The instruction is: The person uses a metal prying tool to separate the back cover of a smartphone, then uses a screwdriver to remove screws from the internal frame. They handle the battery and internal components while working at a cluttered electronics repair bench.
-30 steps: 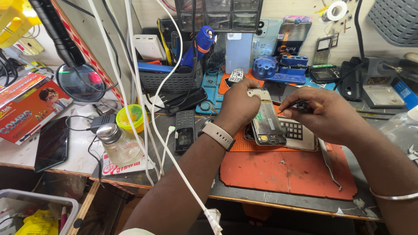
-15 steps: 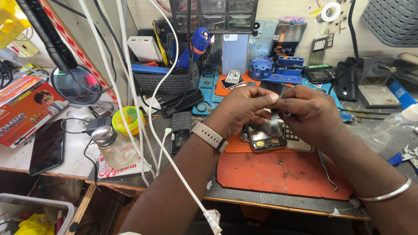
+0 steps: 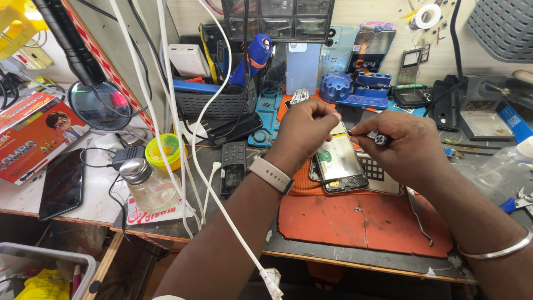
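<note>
Head view, workbench seen from above. At the left edge of the worktop lie a red printed box (image 3: 30,136) and a dark phone (image 3: 62,183) face up; nearer the middle stand a glass jar with a metal cap (image 3: 147,186) and a small yellow-green cup (image 3: 164,150), with white cables (image 3: 183,139) hanging across them. A grey basket (image 3: 216,103) of tools sits toward the back edge. At centre, an opened phone (image 3: 341,164) lies on the orange mat (image 3: 361,222), beside a keypad handset (image 3: 380,175); metal tweezers (image 3: 419,214) rest on the mat toward the right edge.

The left hand (image 3: 302,130), a pale watch at its wrist, hangs above the top end of the opened phone with fingertips pinched narrow; what they pinch is too small to tell. The right hand (image 3: 402,147) is closed around a small screwdriver (image 3: 379,139), its tip pointing left toward the left fingertips. The tip meets the left fingers just above the phone's top edge, apart from the board below.

Risk, as judged: a tiny part held between fingertips and tip could slip and fall among the clutter, or the tip could skid onto the exposed board, since both hands work unsupported in the air.
</note>
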